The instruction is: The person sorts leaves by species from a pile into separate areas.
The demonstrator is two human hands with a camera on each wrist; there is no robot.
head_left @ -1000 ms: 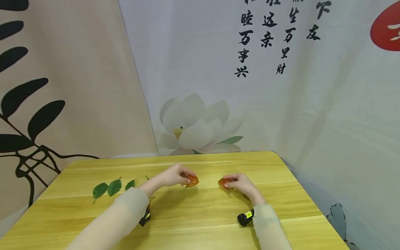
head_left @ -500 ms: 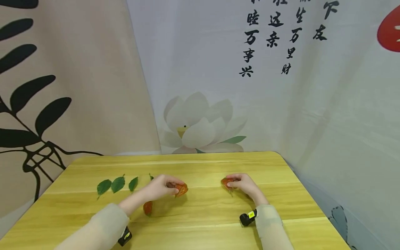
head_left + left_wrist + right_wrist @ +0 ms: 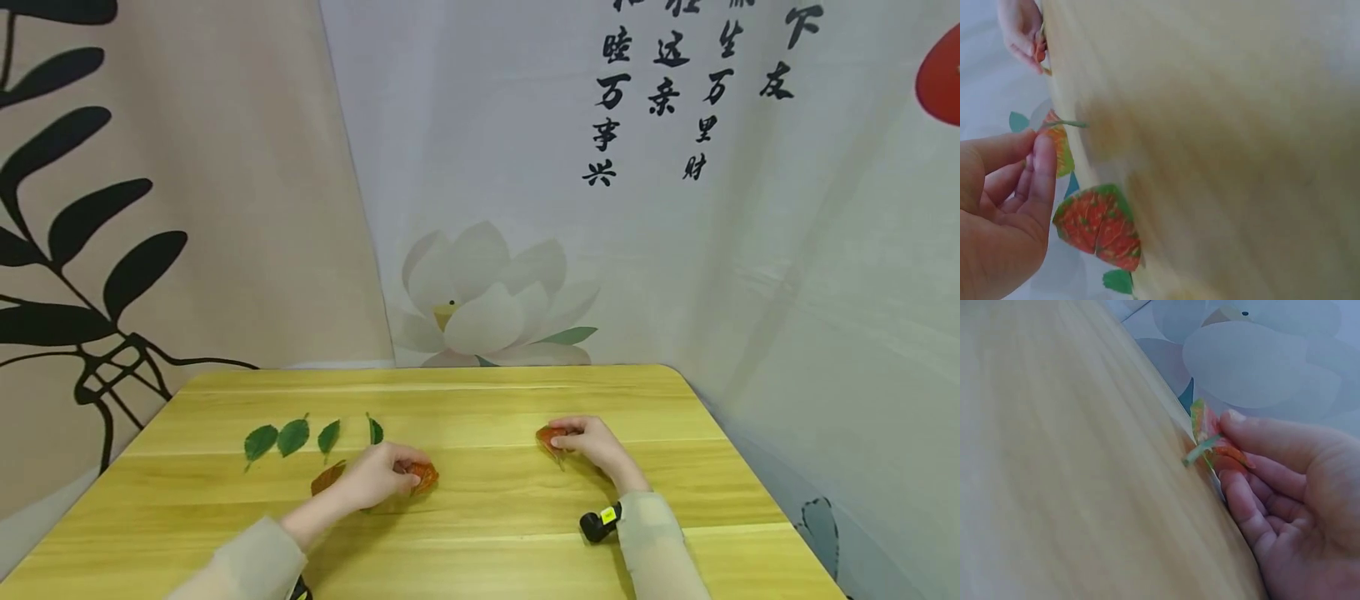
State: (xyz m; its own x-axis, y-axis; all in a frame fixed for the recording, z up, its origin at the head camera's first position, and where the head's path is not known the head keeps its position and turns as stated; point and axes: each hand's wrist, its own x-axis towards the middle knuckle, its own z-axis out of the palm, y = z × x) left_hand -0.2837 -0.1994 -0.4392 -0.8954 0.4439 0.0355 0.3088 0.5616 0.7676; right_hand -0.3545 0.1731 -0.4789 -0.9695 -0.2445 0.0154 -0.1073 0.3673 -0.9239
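My left hand pinches a red-orange leaf between thumb and fingertips, close over the table's middle. In the left wrist view this leaf shows yellow-green edging and a thin green stem. Another reddish leaf lies on the table, partly covered by the left wrist. Farther right, my right hand holds a second red-orange leaf by thumb and fingers, near the tabletop. Seen from the right wrist, that leaf is curled, its green stem pointing at the table.
Several green leaves lie in a row at the back left of the yellow wooden table. A cloth backdrop with a printed flower and black characters hangs right behind the table's far edge.
My left hand has moved left and nearer to me, carrying its leaf. The reddish leaf by the left wrist has come into sight. My right hand stays nearly still with its leaf.
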